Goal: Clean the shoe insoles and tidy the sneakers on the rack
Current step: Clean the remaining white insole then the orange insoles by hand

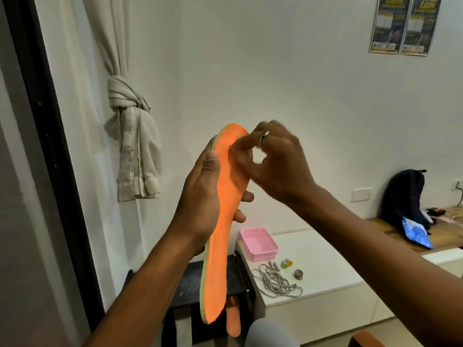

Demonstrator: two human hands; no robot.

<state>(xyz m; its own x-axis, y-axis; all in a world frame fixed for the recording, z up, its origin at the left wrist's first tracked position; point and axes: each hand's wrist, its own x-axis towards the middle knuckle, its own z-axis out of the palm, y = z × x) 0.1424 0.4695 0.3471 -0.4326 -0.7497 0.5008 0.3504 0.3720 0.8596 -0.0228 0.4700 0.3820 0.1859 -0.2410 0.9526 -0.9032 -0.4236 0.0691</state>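
Both arms come in from the near edge uncovered. The left forearm (150, 284) and the right forearm (375, 241) are bare all the way to the wrists. The left hand (200, 196) is bare too, and its thumbnail, at the far end of the thumb, is cut short and plain. The right hand (278, 166) wears one ring (264, 136) on a finger at its far side: a thin silver-coloured band with a small raised setting that catches the light. That part of the hand is blurred, so which finger carries it is unclear. The right fingertips are also blurred and their nails cannot be made out.
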